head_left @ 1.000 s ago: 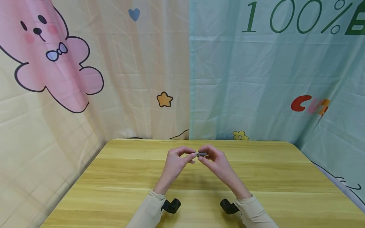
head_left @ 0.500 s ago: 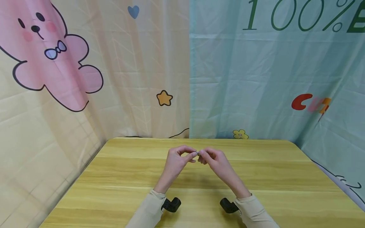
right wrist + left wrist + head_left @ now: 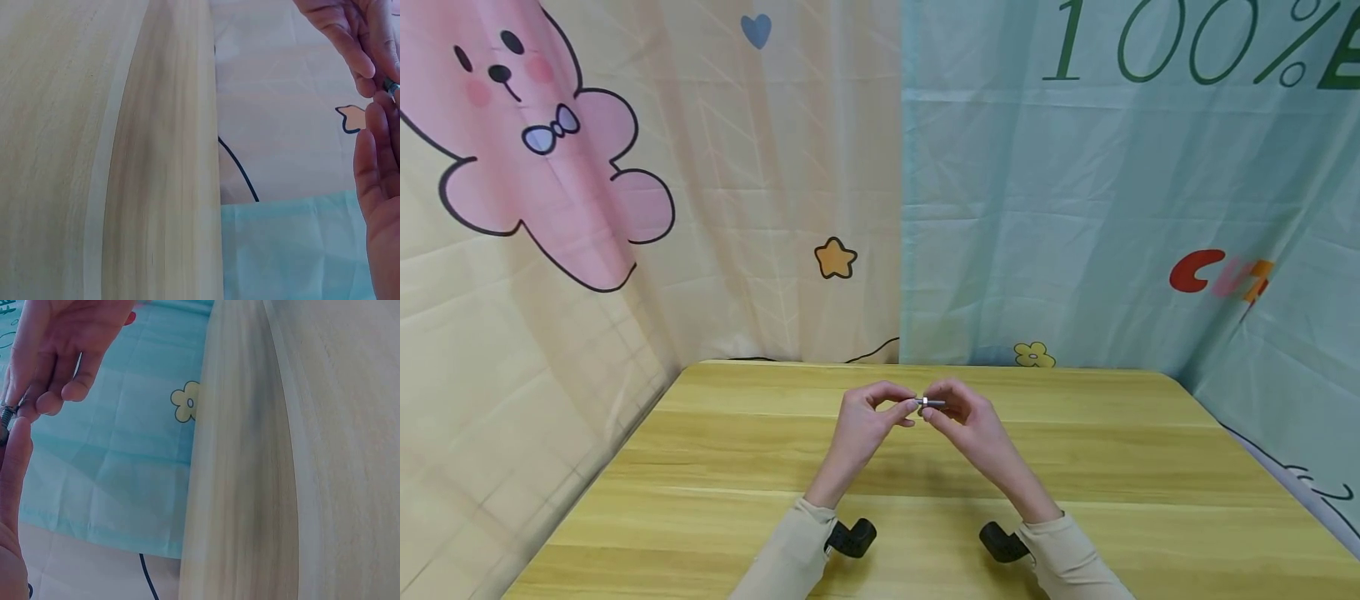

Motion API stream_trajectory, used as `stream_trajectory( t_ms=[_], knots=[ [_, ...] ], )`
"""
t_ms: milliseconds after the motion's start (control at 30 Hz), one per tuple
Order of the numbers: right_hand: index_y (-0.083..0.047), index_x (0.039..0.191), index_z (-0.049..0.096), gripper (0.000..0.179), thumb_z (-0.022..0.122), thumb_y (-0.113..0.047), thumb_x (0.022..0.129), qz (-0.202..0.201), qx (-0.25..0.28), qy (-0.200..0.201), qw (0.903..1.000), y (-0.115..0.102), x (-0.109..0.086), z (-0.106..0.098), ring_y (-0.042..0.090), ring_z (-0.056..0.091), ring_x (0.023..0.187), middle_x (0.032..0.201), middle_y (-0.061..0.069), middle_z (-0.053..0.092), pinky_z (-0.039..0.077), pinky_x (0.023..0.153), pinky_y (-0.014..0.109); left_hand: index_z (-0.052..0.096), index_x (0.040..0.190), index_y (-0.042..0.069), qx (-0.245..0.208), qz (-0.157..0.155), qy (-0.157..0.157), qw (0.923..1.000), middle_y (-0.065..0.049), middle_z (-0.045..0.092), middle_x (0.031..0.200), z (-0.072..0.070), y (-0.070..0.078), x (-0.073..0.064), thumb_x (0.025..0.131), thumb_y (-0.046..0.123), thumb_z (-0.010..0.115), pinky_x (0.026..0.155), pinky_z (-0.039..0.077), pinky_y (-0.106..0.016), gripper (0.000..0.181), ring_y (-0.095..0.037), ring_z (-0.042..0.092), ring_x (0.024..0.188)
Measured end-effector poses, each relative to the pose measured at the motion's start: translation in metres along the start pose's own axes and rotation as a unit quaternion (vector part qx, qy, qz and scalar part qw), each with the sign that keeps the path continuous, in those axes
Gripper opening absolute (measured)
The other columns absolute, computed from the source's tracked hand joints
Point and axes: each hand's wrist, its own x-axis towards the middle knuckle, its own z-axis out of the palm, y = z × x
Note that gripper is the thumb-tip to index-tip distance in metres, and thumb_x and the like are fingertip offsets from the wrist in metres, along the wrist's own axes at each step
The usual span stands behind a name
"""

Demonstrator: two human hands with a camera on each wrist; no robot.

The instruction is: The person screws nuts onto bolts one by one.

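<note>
A small metal bolt [image 3: 936, 404] with a nut [image 3: 925, 402] on its shaft is held level between the two hands, above the table. My left hand [image 3: 867, 417] pinches the bolt's left end between thumb and fingertips, hiding that end. At the nut, my right hand [image 3: 964, 415] has its thumb below and curled fingers above, and the shaft's free end points into that hand. The left wrist view shows the dark thread of the bolt [image 3: 6, 417] at the frame's edge. Only a glint of metal shows between the fingertips in the right wrist view.
The hands are over the far half of a wooden table [image 3: 737, 467]. Printed curtains [image 3: 1037, 208] hang behind it and along both sides. A black wrist device [image 3: 853, 540] sits at the left cuff, another black device [image 3: 1003, 542] at the right cuff.
Half a second ago the right fingers closed over the shaft and covered it. Now they have rolled back and apart, so nut and shaft show again. The left hand stays still.
</note>
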Motion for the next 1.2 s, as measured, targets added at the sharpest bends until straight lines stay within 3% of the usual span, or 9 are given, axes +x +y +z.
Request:
stream_trajectory(
  t_ms=[167, 333, 467, 533, 667, 800, 1000, 1133, 1200],
  knots=[
    [-0.005, 0.108, 0.065, 0.019, 0.063, -0.022, 0.098, 0.026, 0.007, -0.006, 0.9996, 0.0, -0.001, -0.001, 0.028, 0.067, 0.088, 0.094, 0.009, 0.07, 0.058, 0.081, 0.038, 0.072, 0.095, -0.006, 0.008, 0.016, -0.011, 0.9998, -0.016, 0.07, 0.093, 0.001, 0.001, -0.002, 0.089, 0.003, 0.072, 0.071, 0.06, -0.04, 0.011, -0.036, 0.066, 0.09],
    [-0.005, 0.098, 0.07, 0.03, 0.059, -0.033, 0.1, 0.048, -0.031, 0.0, 0.9984, -0.001, 0.0, -0.002, 0.029, 0.065, 0.078, 0.083, 0.007, 0.069, 0.057, 0.076, 0.035, 0.073, 0.095, -0.002, 0.011, 0.015, -0.013, 0.9998, -0.014, 0.07, 0.093, 0.0, -0.01, 0.0, 0.089, 0.006, 0.073, 0.071, 0.06, -0.039, 0.011, -0.036, 0.067, 0.09],
    [-0.008, 0.106, 0.068, 0.027, 0.06, -0.033, 0.1, 0.06, -0.033, 0.004, 0.9976, -0.003, 0.0, -0.002, 0.027, 0.064, 0.087, 0.094, 0.008, 0.069, 0.056, 0.078, 0.038, 0.073, 0.096, -0.005, 0.009, 0.002, -0.005, 0.9999, -0.016, 0.07, 0.094, 0.001, -0.007, -0.001, 0.089, 0.001, 0.072, 0.071, 0.06, -0.039, 0.009, -0.021, 0.068, 0.085],
    [-0.009, 0.113, 0.065, 0.024, 0.063, -0.029, 0.098, 0.053, -0.026, 0.006, 0.9983, -0.003, 0.0, -0.002, 0.024, 0.063, 0.095, 0.104, 0.008, 0.067, 0.056, 0.082, 0.039, 0.072, 0.095, -0.007, 0.008, 0.001, -0.004, 1.0, -0.017, 0.07, 0.094, 0.002, -0.002, -0.002, 0.089, -0.001, 0.071, 0.071, 0.06, -0.04, 0.009, -0.02, 0.067, 0.085],
    [-0.009, 0.115, 0.062, 0.023, 0.069, -0.016, 0.095, 0.014, -0.015, 0.0, 0.9998, -0.002, 0.0, -0.003, 0.023, 0.061, 0.105, 0.111, 0.007, 0.064, 0.054, 0.086, 0.037, 0.071, 0.095, -0.01, 0.01, 0.003, -0.006, 0.9999, -0.02, 0.069, 0.094, 0.004, 0.012, -0.005, 0.089, -0.004, 0.07, 0.072, 0.06, -0.04, 0.009, -0.022, 0.067, 0.087],
    [-0.011, 0.109, 0.064, 0.017, 0.069, -0.011, 0.094, -0.012, -0.01, -0.008, 0.9999, 0.0, 0.001, -0.003, 0.022, 0.063, 0.102, 0.107, 0.006, 0.064, 0.055, 0.086, 0.035, 0.07, 0.095, -0.011, 0.006, 0.006, -0.008, 0.9999, -0.02, 0.069, 0.094, 0.005, 0.019, -0.007, 0.089, -0.004, 0.07, 0.072, 0.06, -0.039, 0.01, -0.023, 0.066, 0.088],
    [-0.012, 0.109, 0.066, 0.017, 0.069, -0.02, 0.094, 0.015, -0.007, -0.002, 0.9999, 0.001, 0.0, -0.003, 0.021, 0.067, 0.096, 0.104, 0.005, 0.068, 0.057, 0.084, 0.033, 0.071, 0.095, -0.011, 0.002, 0.008, -0.008, 0.9999, -0.019, 0.069, 0.093, 0.005, 0.018, -0.007, 0.088, -0.004, 0.07, 0.072, 0.06, -0.039, 0.009, -0.03, 0.066, 0.09],
    [-0.01, 0.104, 0.069, 0.02, 0.066, -0.029, 0.096, 0.04, -0.021, 0.001, 0.999, -0.001, -0.001, -0.002, 0.025, 0.067, 0.085, 0.092, 0.006, 0.07, 0.057, 0.078, 0.033, 0.071, 0.095, -0.01, 0.008, 0.012, -0.01, 0.9999, -0.019, 0.069, 0.093, 0.005, 0.018, -0.007, 0.089, -0.004, 0.07, 0.072, 0.06, -0.039, 0.009, -0.041, 0.065, 0.091],
    [-0.009, 0.101, 0.071, 0.024, 0.063, -0.032, 0.098, 0.049, -0.034, 0.003, 0.9982, -0.002, 0.0, -0.002, 0.027, 0.066, 0.081, 0.086, 0.007, 0.069, 0.057, 0.076, 0.035, 0.071, 0.095, -0.009, 0.013, 0.012, -0.013, 0.9998, -0.019, 0.069, 0.093, 0.005, 0.018, -0.007, 0.089, -0.003, 0.07, 0.072, 0.06, -0.039, 0.009, -0.039, 0.065, 0.091]
  ],
)
